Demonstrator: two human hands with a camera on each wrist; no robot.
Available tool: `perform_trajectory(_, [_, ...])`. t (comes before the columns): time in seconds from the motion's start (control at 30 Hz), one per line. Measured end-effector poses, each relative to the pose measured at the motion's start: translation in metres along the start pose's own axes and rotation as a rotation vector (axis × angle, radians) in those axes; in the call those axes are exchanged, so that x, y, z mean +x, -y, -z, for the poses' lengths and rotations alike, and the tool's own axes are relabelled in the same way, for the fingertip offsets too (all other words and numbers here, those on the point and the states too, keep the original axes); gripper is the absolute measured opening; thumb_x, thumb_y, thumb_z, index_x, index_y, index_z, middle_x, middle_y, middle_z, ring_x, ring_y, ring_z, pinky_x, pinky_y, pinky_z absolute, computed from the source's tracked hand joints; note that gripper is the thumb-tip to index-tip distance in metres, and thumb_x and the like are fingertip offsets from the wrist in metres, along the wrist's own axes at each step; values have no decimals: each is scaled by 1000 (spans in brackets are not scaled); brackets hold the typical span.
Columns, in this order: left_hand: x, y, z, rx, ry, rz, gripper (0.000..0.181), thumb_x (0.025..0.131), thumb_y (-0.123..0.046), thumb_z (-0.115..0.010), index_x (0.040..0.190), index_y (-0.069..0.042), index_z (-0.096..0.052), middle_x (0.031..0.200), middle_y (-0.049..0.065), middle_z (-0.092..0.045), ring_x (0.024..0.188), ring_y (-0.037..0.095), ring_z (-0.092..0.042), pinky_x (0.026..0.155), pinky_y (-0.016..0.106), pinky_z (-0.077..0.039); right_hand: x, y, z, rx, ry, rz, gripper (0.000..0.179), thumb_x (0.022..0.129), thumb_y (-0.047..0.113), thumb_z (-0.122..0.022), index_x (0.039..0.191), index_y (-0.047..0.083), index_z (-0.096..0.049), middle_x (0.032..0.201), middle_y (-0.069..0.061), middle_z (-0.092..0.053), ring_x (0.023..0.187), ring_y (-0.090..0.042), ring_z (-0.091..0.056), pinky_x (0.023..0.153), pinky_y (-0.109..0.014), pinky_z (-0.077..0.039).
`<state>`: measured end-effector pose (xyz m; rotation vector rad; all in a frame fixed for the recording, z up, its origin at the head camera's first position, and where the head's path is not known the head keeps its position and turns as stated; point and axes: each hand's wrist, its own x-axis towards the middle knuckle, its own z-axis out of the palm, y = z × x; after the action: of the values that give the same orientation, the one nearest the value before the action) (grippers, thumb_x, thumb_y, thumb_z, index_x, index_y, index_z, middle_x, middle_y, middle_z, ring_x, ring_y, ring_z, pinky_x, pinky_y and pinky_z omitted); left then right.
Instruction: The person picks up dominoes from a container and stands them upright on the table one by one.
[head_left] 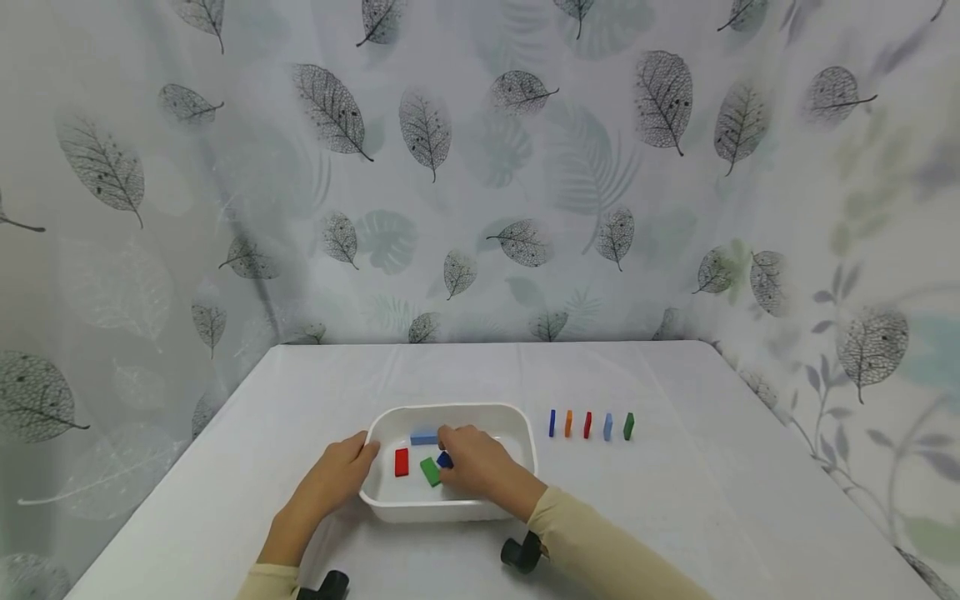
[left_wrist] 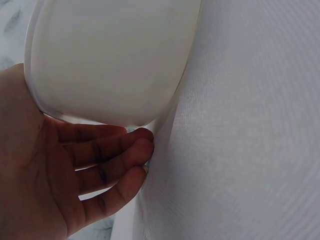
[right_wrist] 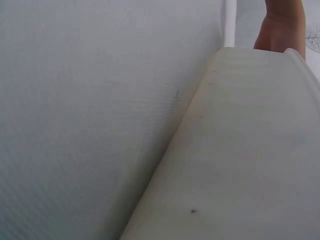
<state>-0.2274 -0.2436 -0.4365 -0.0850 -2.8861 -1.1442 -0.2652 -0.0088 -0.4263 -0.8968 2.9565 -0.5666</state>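
A white plastic tub (head_left: 405, 512) stands on the table, its left end held at the rim by my left hand (head_left: 336, 473). In the left wrist view, the fingers of that left hand (left_wrist: 95, 165) curl against the tub's outer wall (left_wrist: 110, 65). My right hand (head_left: 480, 463) reaches inside and pinches a dark blue block (head_left: 445, 459), partly hidden by the fingers. Close by on the tub floor lie a green block (head_left: 430, 472), a red block (head_left: 402, 462) and a light blue block (head_left: 423, 437). The right wrist view shows mostly the tub's outside wall (right_wrist: 240, 140).
Right of the tub, a row of small upright blocks stands on the white table (head_left: 675, 517): dark blue (head_left: 552, 422), orange (head_left: 568, 423), red (head_left: 587, 425), light blue (head_left: 608, 427) and green (head_left: 628, 426). A leaf-patterned curtain (head_left: 480, 208) hangs behind the table and along its sides.
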Motion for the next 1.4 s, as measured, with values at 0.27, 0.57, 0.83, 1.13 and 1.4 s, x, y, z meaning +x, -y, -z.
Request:
perform_trajectory(0.27, [0, 0, -1, 2, -1, 0, 32, 109, -23, -49, 127, 0, -62, 99, 7, -68, 83, 22, -59, 69, 38, -51, -4, -1, 5, 86, -19, -13, 19, 86, 18, -85, 99, 13, -73, 80, 6, -64, 70, -8, -55, 64, -23, -50])
perform_trajectory(0.57, [1, 0, -1, 4, -4, -4, 33, 109, -24, -49, 128, 0, -62, 99, 7, -68, 83, 21, -59, 70, 38, -51, -16, -12, 20, 256, -197, 129, 20, 88, 15, -83, 105, 13, -72, 87, 6, -65, 80, -12, -61, 68, -23, -50])
perform_trajectory(0.83, [0, 0, -3, 0, -7, 4, 35, 109, -24, -49, 131, 1, -61, 104, 8, -69, 84, 22, -59, 71, 38, -53, -27, -22, 33, 322, -291, 156, 18, 90, 13, -81, 104, 11, -71, 90, 3, -68, 83, -16, -65, 73, -25, -53])
perform_trajectory(1.13, [0, 0, -3, -3, -9, 0, 35, 109, -24, -49, 130, 1, -61, 104, 8, -69, 85, 22, -59, 71, 38, -53, -36, -32, 47, 399, -359, 155, 17, 89, 8, -81, 104, 9, -71, 91, 3, -70, 84, -16, -66, 74, -31, -56])
perform_trajectory(1.4, [1, 0, -2, 2, -5, 4, 36, 109, -24, -49, 131, 2, -60, 109, 11, -69, 87, 23, -60, 72, 38, -53, -45, -48, 53, 433, -423, 133, 18, 87, 4, -81, 100, 11, -72, 89, 7, -71, 81, -13, -67, 68, -28, -55])
